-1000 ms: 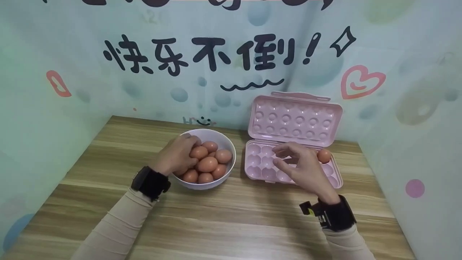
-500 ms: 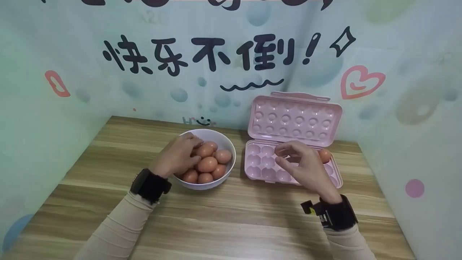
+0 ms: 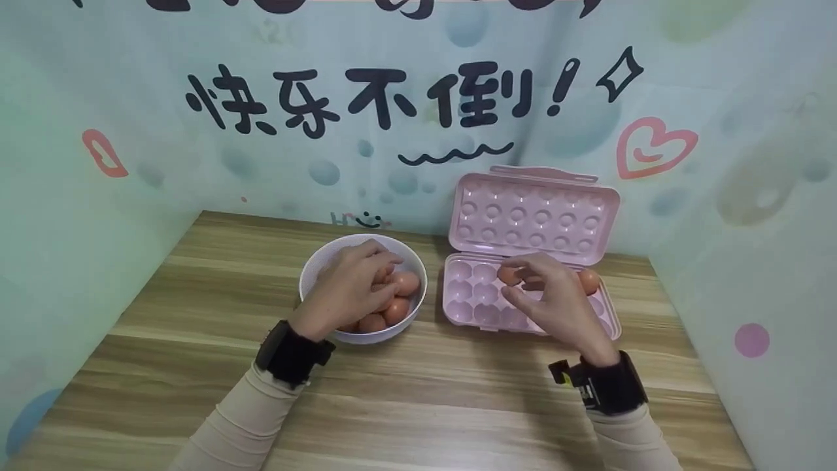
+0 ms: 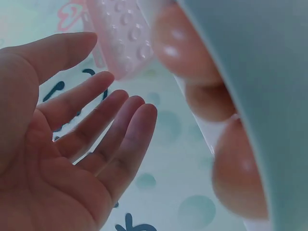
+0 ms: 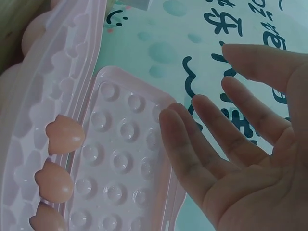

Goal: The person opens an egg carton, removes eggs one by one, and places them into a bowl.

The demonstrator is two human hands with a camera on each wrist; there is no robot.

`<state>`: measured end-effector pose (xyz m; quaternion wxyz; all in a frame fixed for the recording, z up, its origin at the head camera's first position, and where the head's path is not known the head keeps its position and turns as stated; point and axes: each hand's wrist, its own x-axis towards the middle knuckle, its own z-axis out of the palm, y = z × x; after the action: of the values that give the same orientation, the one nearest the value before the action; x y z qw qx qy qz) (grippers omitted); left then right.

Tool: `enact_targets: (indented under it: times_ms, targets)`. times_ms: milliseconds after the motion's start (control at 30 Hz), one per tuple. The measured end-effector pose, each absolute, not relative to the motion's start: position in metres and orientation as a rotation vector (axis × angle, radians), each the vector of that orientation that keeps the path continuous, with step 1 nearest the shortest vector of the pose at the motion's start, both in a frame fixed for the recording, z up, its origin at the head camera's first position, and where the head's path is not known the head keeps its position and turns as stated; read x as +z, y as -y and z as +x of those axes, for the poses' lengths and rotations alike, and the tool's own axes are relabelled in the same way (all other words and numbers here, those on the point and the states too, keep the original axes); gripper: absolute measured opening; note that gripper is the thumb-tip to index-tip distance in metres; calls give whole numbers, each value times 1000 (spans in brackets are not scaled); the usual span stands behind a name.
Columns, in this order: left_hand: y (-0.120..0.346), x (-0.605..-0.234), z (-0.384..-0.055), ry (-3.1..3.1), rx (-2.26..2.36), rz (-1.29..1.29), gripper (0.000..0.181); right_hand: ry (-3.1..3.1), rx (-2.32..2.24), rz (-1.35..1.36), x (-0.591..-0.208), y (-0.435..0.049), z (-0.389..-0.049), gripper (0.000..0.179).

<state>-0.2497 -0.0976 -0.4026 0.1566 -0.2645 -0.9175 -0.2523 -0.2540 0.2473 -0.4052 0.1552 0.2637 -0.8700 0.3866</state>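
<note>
My left hand (image 3: 350, 288) is over a white bowl (image 3: 379, 338) of brown eggs (image 3: 397, 311), hiding part of them. In the left wrist view, its fingers are loosely bent with nothing between them, beside the bowl's eggs (image 4: 185, 45). To the right, my right hand (image 3: 552, 304) hovers above a pink egg carton (image 3: 460, 311) whose lid (image 3: 536, 216) stands raised. One egg (image 3: 510, 275) sits by its fingertips, another egg (image 3: 588, 282) at the back right corner. The right wrist view shows three eggs in one row, including a middle egg (image 5: 55, 180), and an empty palm.
Both containers stand on a wooden table (image 3: 392, 405). Directly behind them hangs a printed backdrop (image 3: 261, 170) with dark lettering, and similar sheets close off the left and right sides. A strapped black wrist device (image 3: 611, 386) sits on each arm.
My left hand has moved right across the bowl, covering eggs that showed before. The right hand has shifted slightly right, uncovering the carton egg at its fingertips.
</note>
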Motion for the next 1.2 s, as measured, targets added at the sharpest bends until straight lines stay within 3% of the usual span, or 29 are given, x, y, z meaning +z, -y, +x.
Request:
enact_targets:
  times_ms: [600, 1200]
  targets:
    - [47, -421, -244, 2578, -694, -859, 48, 2607, 815, 628, -419, -272, -271, 51]
    - [40, -431, -249, 2632, -734, -877, 48, 2646, 778, 654, -432, -273, -282, 54]
